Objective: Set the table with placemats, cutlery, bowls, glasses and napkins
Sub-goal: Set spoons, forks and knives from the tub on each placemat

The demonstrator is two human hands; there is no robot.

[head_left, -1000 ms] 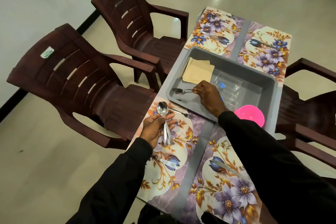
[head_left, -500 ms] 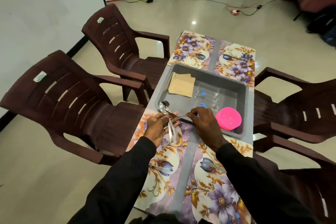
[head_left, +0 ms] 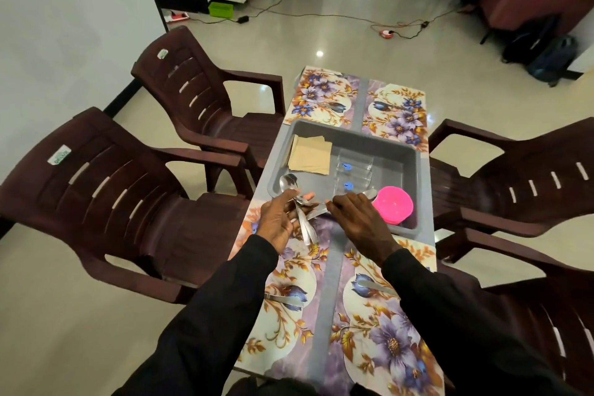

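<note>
My left hand grips a bundle of steel cutlery over the near left floral placemat; one spoon bowl sticks up above the fingers. My right hand pinches another spoon, and its handle reaches toward the bundle. Just behind my hands stands a grey tub. It holds beige napkins, clear glasses with blue stickers and stacked pink bowls. A near right placemat and two far placemats lie on the table.
A piece of cutlery lies on the near left mat and another piece of cutlery on the near right mat. Dark brown plastic chairs stand on the left and on the right. Cables cross the floor behind.
My right hand lifted a spoon out of the tub and brought it over to the cutlery in my left hand. The view has tilted up toward the room.
</note>
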